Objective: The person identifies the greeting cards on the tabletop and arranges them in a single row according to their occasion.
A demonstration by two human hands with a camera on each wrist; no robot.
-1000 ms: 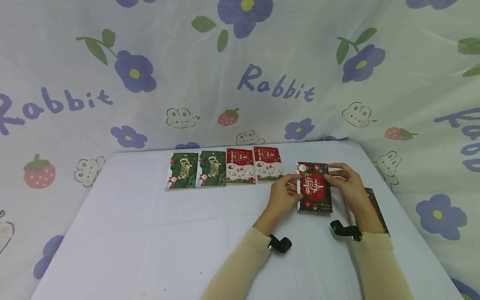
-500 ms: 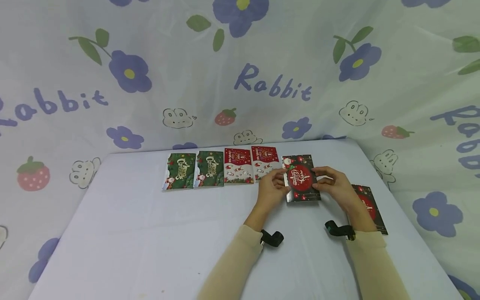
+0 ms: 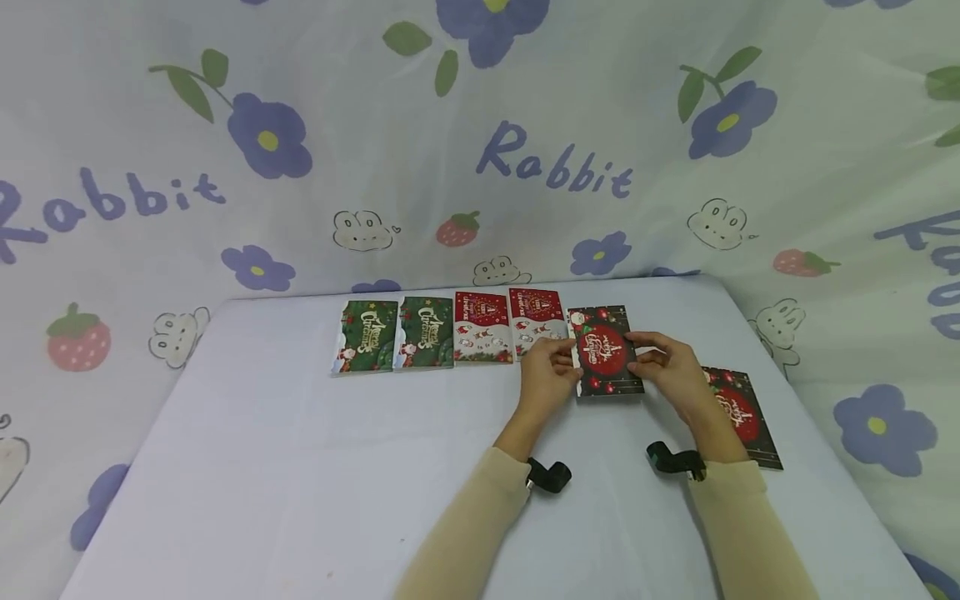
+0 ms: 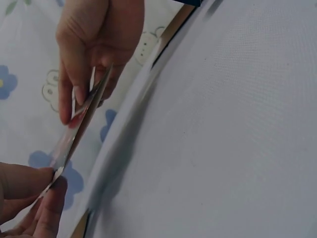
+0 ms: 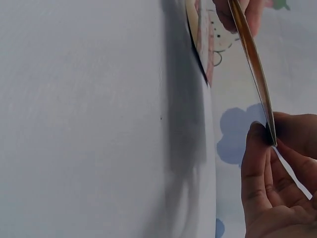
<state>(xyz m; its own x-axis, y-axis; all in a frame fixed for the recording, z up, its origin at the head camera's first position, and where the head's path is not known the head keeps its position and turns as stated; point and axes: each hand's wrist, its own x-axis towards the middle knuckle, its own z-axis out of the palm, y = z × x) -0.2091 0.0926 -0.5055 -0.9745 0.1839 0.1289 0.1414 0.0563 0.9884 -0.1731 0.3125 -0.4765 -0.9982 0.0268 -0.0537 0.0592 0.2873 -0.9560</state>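
In the head view a black Christmas card [image 3: 604,354] with a red round print hangs between the two hands, right of a row of cards. My left hand [image 3: 546,377] pinches its left edge, thumb in front. The right hand [image 3: 670,379] grips the opposite edge between thumb and fingers. Seen edge-on in the right wrist view, the card [image 5: 255,64] bows slightly and is held off the table, with a shadow below. A matching black card [image 3: 742,417] lies on the table beside the right forearm, partly covered by it.
Along the back of the white table [image 3: 315,475] lie two green cards, one left [image 3: 367,337] and one beside it [image 3: 425,333], then two red-and-white cards, the nearer one [image 3: 482,327] and one [image 3: 534,317] beside the left hand. A printed cloth [image 3: 405,142] hangs behind.
Both hands have carried the black card left and slightly toward the back, closer to the red-and-white cards. More of the second black card now shows. Over the last half second it barely moves.
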